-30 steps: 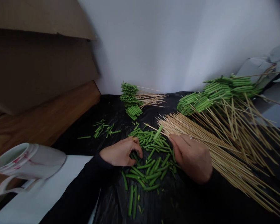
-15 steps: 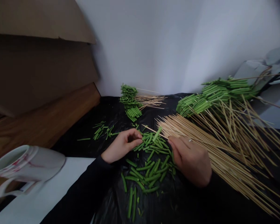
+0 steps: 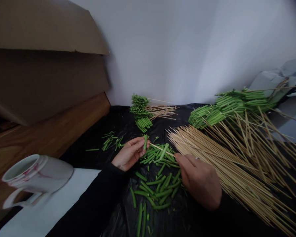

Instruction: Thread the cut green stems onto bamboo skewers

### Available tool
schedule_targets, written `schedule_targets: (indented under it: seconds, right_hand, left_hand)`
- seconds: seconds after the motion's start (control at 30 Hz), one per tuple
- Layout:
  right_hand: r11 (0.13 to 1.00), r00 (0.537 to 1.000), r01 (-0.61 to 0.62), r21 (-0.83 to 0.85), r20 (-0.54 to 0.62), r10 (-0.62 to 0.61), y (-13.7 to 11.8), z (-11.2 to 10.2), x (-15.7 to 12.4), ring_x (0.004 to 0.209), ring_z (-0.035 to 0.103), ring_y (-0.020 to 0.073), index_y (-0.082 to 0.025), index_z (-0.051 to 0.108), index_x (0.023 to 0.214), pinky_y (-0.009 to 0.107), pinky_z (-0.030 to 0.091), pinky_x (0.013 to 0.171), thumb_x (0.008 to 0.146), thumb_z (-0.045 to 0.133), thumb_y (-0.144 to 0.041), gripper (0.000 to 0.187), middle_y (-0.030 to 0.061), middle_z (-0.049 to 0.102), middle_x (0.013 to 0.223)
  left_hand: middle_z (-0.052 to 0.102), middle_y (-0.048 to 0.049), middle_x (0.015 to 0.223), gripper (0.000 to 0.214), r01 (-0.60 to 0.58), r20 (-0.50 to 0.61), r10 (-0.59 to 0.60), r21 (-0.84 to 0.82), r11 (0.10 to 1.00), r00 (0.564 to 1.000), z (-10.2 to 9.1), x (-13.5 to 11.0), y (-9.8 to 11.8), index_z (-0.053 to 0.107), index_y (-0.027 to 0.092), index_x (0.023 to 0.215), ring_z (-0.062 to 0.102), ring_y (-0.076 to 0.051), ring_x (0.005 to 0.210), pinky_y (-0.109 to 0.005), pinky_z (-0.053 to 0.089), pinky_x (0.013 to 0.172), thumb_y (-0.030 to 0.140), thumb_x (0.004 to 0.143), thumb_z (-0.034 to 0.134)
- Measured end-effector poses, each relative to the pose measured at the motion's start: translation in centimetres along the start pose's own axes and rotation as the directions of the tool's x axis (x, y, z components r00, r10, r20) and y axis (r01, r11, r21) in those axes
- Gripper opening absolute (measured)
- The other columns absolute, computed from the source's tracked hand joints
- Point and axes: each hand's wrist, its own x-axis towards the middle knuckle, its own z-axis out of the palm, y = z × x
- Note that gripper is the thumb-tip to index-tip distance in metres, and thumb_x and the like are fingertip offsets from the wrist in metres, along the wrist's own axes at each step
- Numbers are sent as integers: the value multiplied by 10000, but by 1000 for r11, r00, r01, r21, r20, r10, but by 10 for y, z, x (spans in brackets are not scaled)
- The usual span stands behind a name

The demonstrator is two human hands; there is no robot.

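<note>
My left hand point(image 3: 129, 152) pinches a short green bean piece point(image 3: 145, 142) upright above a loose pile of cut green bean pieces point(image 3: 160, 177) on the black plastic sheet point(image 3: 118, 125). My right hand point(image 3: 199, 179) is closed on a thin bamboo skewer point(image 3: 160, 148) whose pointed tip meets the held piece. One more green piece sits threaded on that skewer. A large fan of bare bamboo skewers point(image 3: 227, 161) lies just right of my right hand.
Finished bean skewers lie in a small stack point(image 3: 141, 112) by the wall and a larger stack point(image 3: 227, 105) at the back right. A white mug point(image 3: 37, 174) lies tilted at the left. A cardboard box point(image 3: 46, 56) stands on a wooden surface point(image 3: 44, 138).
My left hand picked a bean piece out of the pile and lifted it up to the skewer tip. My right hand stayed on the skewer, tilting it toward the left hand.
</note>
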Motion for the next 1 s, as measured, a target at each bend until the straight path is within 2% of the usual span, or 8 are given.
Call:
schedule_targets:
  seconds: [0.23,0.53,0.77,1.0]
  right_hand:
    - [1000,1000,-8,3,1,8,0,1,0,556,500,129,-158,672,1043,309,281,533,932,418,-137,278,5,579,672]
    - [1000,1000,-1,14,20,1,0,1,-1,571,514,126,-155,666,1050,303,283,548,936,407,-138,284,12,592,687]
    - [1000,1000,3,3,20,-3,0,1,-1,568,514,133,-161,664,1051,311,277,545,938,392,-139,296,12,590,692]
    - [1000,1000,-8,-16,27,9,-1,2,-2,557,505,142,-178,671,1026,324,256,547,931,413,-142,277,4,578,678]
  left_hand:
    - [718,-54,800,160,-12,18,12,15,1000,1000,0,-1,-2,716,110,878,651,-95,688,-169,520,623,147,734,775]
    - [714,-45,773,239,-24,52,23,33,999,998,-2,1,-4,731,113,854,640,-88,689,-158,508,617,209,663,838]
    - [720,-51,789,279,-31,13,30,46,998,999,-1,0,-3,741,121,847,647,-105,715,-174,505,621,222,618,865]
    - [709,-38,721,264,-89,-22,93,121,989,995,2,0,-4,754,118,795,631,-96,656,-189,490,618,243,597,874]
